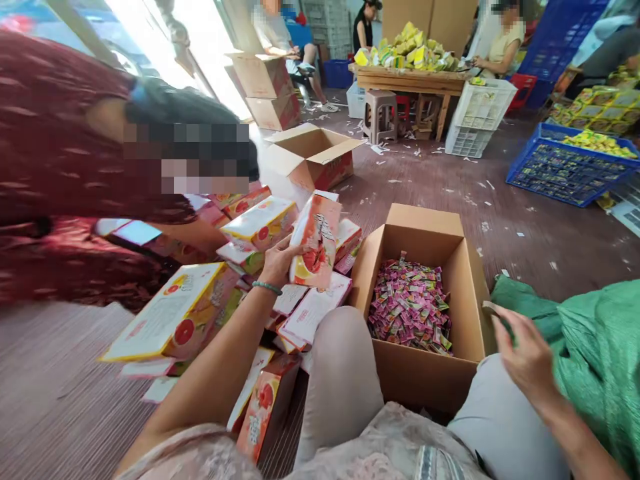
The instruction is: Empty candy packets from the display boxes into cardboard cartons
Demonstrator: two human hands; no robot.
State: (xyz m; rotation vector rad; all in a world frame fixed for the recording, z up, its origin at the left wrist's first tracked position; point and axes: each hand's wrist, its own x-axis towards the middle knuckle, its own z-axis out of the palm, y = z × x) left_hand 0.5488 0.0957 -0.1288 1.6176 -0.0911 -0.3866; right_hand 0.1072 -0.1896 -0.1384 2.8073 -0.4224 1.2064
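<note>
My left hand (279,263), with a green bead bracelet on its wrist, grips a fruit-printed carton (320,240) by its lower left side. The carton is held up over a pile of similar ones, among them a white flat one (317,310). Between my knees stands an open cardboard box (423,223) with many small pink sachets (407,307) inside. Just beyond its right wall, my right hand (525,350) is closed around something thin, curved and greyish that I cannot make out.
At left, a person in dark red (75,153) bends over the cartons. A green sack (600,340) lies at right. An open carton (320,157) sits ahead. Farther off are a wooden table (410,79), a blue crate (565,167), white crates (475,120) and several seated people.
</note>
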